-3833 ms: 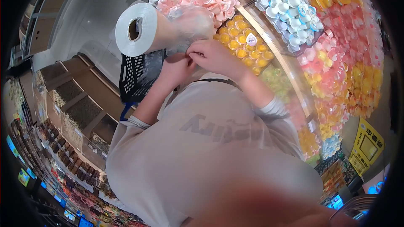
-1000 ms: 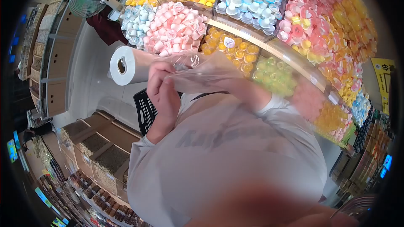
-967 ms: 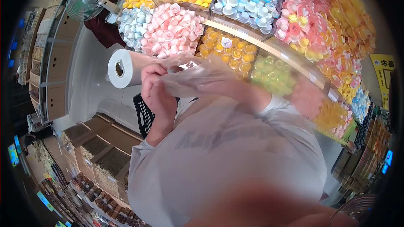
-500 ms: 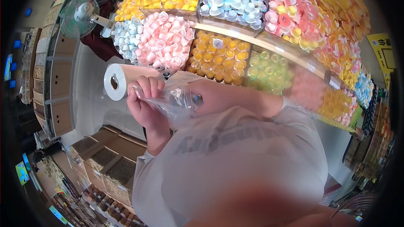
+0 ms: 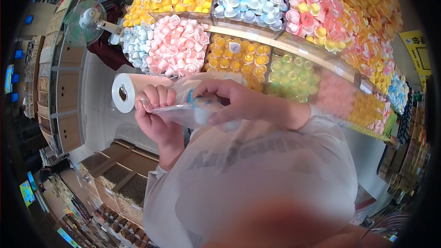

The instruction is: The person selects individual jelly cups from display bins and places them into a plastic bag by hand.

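Note:
My left hand is closed on a clear plastic bag, pinching its film near one end. The bag stretches sideways toward my right hand. Between the curled fingers of that hand is a white jelly cup with a blue rim, right at the bag's film. Whether the cup is wholly inside the bag I cannot tell. Just behind my left hand lies a white roll of plastic bags.
Beyond my hands are bins of pink cups, orange jelly cups, green jelly cups and blue-white cups. A fan stands at the left, and wooden bins are at the lower left.
My right hand has turned and risen slightly, bringing the blue-rimmed jelly cup into clearer view at the bag, which is spread wider. My left hand keeps its grip, shifted slightly left.

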`<move>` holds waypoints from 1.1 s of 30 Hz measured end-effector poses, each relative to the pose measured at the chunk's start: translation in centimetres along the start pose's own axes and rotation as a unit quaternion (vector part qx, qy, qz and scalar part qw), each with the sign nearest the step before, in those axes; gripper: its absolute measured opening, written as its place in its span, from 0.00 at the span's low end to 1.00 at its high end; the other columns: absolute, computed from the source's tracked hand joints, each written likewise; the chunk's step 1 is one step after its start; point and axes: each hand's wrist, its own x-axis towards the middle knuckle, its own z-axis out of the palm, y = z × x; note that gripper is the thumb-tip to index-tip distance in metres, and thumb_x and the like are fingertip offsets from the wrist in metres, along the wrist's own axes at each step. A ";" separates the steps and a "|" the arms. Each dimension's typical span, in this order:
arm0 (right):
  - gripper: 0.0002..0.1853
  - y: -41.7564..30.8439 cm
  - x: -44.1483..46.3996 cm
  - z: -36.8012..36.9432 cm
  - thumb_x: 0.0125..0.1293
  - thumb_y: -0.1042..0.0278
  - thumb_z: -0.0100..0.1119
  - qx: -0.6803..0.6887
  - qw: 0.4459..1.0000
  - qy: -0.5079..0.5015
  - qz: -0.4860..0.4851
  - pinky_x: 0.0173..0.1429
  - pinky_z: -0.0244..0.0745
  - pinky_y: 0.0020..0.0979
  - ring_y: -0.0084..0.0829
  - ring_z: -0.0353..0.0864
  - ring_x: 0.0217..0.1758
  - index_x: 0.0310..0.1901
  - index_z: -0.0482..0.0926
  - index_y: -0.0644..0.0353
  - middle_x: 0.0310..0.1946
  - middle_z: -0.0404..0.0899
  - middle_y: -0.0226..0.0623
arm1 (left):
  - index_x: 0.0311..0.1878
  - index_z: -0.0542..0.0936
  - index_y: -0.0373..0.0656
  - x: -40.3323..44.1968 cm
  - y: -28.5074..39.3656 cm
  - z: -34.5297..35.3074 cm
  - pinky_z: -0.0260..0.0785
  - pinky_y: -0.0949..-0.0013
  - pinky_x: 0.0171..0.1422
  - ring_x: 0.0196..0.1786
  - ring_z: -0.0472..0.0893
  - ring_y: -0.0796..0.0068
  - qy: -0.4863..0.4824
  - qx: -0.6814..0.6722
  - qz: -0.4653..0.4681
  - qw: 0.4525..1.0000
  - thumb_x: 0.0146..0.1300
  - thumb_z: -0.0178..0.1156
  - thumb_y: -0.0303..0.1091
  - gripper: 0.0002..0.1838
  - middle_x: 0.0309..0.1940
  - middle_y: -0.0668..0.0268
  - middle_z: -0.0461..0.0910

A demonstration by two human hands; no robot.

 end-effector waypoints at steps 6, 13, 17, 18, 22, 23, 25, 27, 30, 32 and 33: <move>0.21 -0.5 -0.8 -0.7 0.54 0.70 0.66 -0.417 0.900 -0.030 -0.126 0.43 0.76 0.31 0.29 0.79 0.41 0.50 0.74 0.55 0.47 0.76 0.36 | 0.23 0.59 0.48 -0.2 -0.1 0.0 0.56 0.76 0.32 0.24 0.58 0.82 -0.027 0.034 -0.011 0.999 0.69 0.42 0.33 0.15 0.21 0.72 0.59; 0.20 -2.2 -1.0 -2.5 0.59 0.75 0.62 0.004 0.962 0.212 -0.169 0.32 0.75 0.22 0.17 0.76 0.34 0.53 0.70 0.59 0.40 0.76 0.30 | 0.25 0.59 0.47 -0.4 1.1 -1.0 0.51 0.79 0.24 0.21 0.56 0.83 -0.057 0.062 -0.048 0.995 0.68 0.45 0.35 0.14 0.21 0.72 0.60; 0.26 -1.9 0.5 -2.1 0.54 0.75 0.66 -0.305 0.852 0.139 -0.402 0.37 0.76 0.30 0.32 0.78 0.46 0.55 0.67 0.59 0.48 0.72 0.40 | 0.40 0.67 0.45 -0.9 -1.1 -0.5 0.62 0.78 0.29 0.27 0.69 0.81 -0.114 0.136 -0.205 0.963 0.72 0.45 0.45 0.13 0.35 0.63 0.72; 0.30 -2.0 1.1 -1.4 0.49 0.73 0.70 -0.407 0.788 0.145 -0.439 0.40 0.77 0.36 0.41 0.75 0.52 0.54 0.67 0.56 0.54 0.68 0.43 | 0.40 0.67 0.45 -1.5 -2.0 0.8 0.62 0.78 0.29 0.27 0.69 0.81 -0.116 0.134 -0.207 0.962 0.72 0.45 0.45 0.13 0.35 0.63 0.72; 0.31 1.3 3.7 1.6 0.44 0.65 0.73 -0.485 0.731 0.136 -0.460 0.43 0.77 0.39 0.45 0.77 0.49 0.51 0.68 0.52 0.57 0.67 0.45 | 0.57 0.67 0.45 -2.6 -3.2 3.7 0.72 0.73 0.45 0.45 0.77 0.76 0.039 0.319 -0.221 0.921 0.72 0.43 0.50 0.20 0.49 0.63 0.73; 0.31 1.8 4.0 1.6 0.42 0.63 0.73 -0.499 0.708 0.150 -0.477 0.45 0.78 0.39 0.47 0.78 0.47 0.50 0.69 0.51 0.57 0.67 0.47 | 0.57 0.67 0.45 -2.6 -3.2 3.5 0.72 0.73 0.46 0.46 0.76 0.76 0.035 0.300 -0.227 0.926 0.72 0.42 0.50 0.21 0.49 0.63 0.73; 0.32 2.0 4.2 1.2 0.42 0.63 0.72 -0.503 0.719 0.147 -0.458 0.50 0.75 0.41 0.49 0.76 0.51 0.51 0.69 0.50 0.57 0.68 0.45 | 0.58 0.67 0.46 -2.3 -3.3 2.9 0.72 0.73 0.48 0.48 0.76 0.76 0.025 0.260 -0.239 0.935 0.72 0.42 0.50 0.21 0.49 0.64 0.72; 0.30 1.5 4.2 0.8 0.43 0.64 0.71 -0.532 0.722 0.164 -0.411 0.58 0.69 0.46 0.50 0.71 0.58 0.50 0.69 0.50 0.57 0.68 0.43 | 0.59 0.66 0.46 -2.1 -3.6 2.2 0.72 0.72 0.49 0.50 0.75 0.76 0.015 0.216 -0.251 0.943 0.72 0.42 0.51 0.22 0.50 0.64 0.72; 0.29 1.6 4.0 0.4 0.43 0.68 0.70 -0.525 0.744 0.183 -0.371 0.63 0.63 0.47 0.52 0.65 0.63 0.50 0.69 0.52 0.57 0.68 0.43 | 0.60 0.66 0.46 -1.6 -4.1 0.8 0.72 0.71 0.52 0.52 0.75 0.76 0.000 0.151 -0.270 0.951 0.72 0.41 0.51 0.23 0.51 0.65 0.72; 0.28 1.8 4.3 0.2 0.44 0.70 0.69 -0.489 0.764 0.195 -0.374 0.63 0.63 0.47 0.51 0.65 0.63 0.50 0.70 0.54 0.57 0.68 0.43 | 0.61 0.66 0.46 -1.5 -4.4 -0.3 0.71 0.71 0.54 0.54 0.74 0.76 -0.007 0.109 -0.284 0.953 0.72 0.40 0.51 0.23 0.52 0.65 0.72; 0.28 2.0 4.5 0.0 0.44 0.72 0.69 -0.451 0.783 0.204 -0.378 0.63 0.64 0.47 0.51 0.65 0.63 0.49 0.71 0.56 0.58 0.68 0.43 | 0.62 0.66 0.47 -1.4 -4.6 -0.9 0.71 0.71 0.55 0.55 0.74 0.76 -0.011 0.088 -0.290 0.953 0.72 0.40 0.52 0.24 0.52 0.65 0.72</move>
